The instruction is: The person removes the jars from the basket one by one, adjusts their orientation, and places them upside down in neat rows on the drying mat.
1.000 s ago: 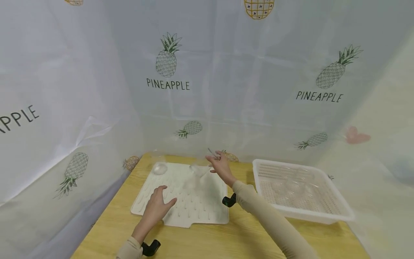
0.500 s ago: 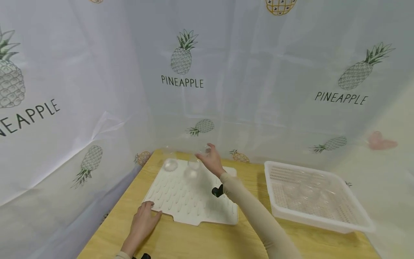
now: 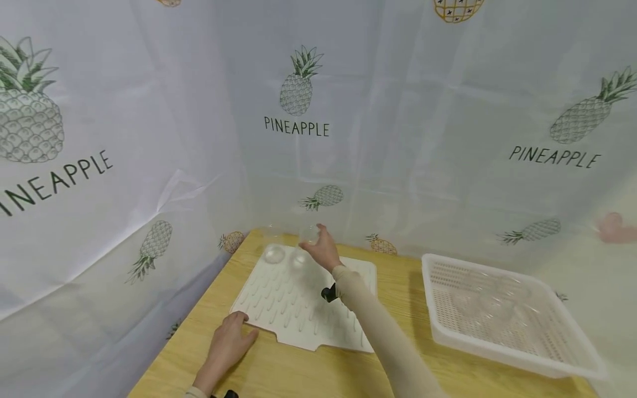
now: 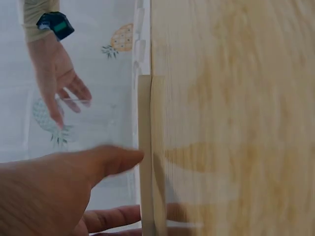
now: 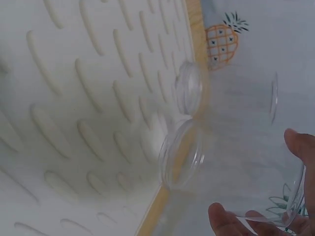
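Noting yellow wood-grain surface (image 3: 343, 378) nearest. Then L hand (image 3: 229, 340) at near-L corner of white mat (image 3: 278, 298), palm down, fingers loosely extended, thumb well apart, gripping nothing; can't tell how firmly pressing mat, if at all. To R, on surface: white basket (image 3: 497, 354) w/ perforated walls, see-through pieces (image 3: 497, 304) inside, count unclear (overlap, glare). Over R part of mat: beige sleeve (image 3: 385, 331), black wrist device (image 3: 328, 293) at cuff. Farther: R hand (image 3: 322, 250), fingers part-open but curved round clear cup (image 5: 234, 169) nr its upper rim, thumb one side, others opp. Cup at far side of mat, base toward mat; can't tell if resting or just above. Just L of it, apart: second clear cup (image 3: 273, 253), upright at mat's far-L corner. Farthest: pale sheet (image 3: 398, 177) w/ pineapple prints & "PINEAPPLE" lettering.
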{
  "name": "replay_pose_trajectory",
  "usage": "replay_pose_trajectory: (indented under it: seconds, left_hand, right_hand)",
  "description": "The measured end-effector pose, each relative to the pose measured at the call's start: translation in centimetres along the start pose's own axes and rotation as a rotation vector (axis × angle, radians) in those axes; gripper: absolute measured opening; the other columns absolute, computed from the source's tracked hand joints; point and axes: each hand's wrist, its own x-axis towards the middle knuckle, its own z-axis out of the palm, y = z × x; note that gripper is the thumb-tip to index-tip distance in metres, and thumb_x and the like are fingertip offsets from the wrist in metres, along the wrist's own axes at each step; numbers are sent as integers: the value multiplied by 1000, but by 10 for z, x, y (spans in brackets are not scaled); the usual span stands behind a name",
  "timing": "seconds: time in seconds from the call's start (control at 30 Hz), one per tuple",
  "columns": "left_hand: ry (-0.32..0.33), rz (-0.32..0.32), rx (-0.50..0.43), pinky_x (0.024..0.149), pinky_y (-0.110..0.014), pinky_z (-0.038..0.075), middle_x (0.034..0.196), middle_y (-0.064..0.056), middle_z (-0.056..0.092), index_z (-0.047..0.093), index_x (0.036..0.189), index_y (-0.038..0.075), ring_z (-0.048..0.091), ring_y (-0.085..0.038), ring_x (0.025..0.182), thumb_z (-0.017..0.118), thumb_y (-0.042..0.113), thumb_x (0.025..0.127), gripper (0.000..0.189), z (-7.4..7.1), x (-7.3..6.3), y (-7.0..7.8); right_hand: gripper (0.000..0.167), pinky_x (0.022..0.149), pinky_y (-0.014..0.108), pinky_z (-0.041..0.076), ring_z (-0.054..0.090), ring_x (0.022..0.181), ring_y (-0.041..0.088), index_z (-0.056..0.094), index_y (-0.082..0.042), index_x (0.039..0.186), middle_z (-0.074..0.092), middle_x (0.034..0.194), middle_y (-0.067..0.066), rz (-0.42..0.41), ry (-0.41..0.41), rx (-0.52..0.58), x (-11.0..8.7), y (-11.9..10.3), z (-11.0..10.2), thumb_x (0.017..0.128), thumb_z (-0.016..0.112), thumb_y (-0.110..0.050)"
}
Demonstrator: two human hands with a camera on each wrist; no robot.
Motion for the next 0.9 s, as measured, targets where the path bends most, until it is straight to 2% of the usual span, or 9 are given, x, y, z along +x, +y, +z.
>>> replay_pose_trajectory:
  seconds: [0.27, 0.6, 0.9]
  left_hand:
    - [-20, 16, 2, 92, -57, 44, 120, -18, 59, 61, 112, 1, 53, -36, 117, 77, 38, 78, 52, -2, -1, -3]
    - [-77, 27, -2, 94, -58, 43, 124, -17, 58, 61, 114, 3, 52, -37, 120, 78, 42, 77, 56, -1, -3, -2]
    - [-70, 27, 0, 95, -60, 41, 127, -17, 56, 61, 117, 4, 51, -37, 122, 78, 43, 76, 59, -2, -4, -6]
  right_hand:
    - [87, 103, 50, 44, 45, 133, 34, 24, -11, 152, 41, 148, 18, -4, -26, -36, 7, -3, 15, 85, 73, -39]
    - [84, 108, 52, 38, 36, 140, 34, 22, -11, 153, 30, 156, 14, 64, -51, -42, 3, 5, 22, 88, 71, -34]
    - [85, 106, 55, 39, 38, 137, 38, 21, -15, 154, 29, 156, 16, 55, -72, -46, 6, 3, 25, 88, 70, -36]
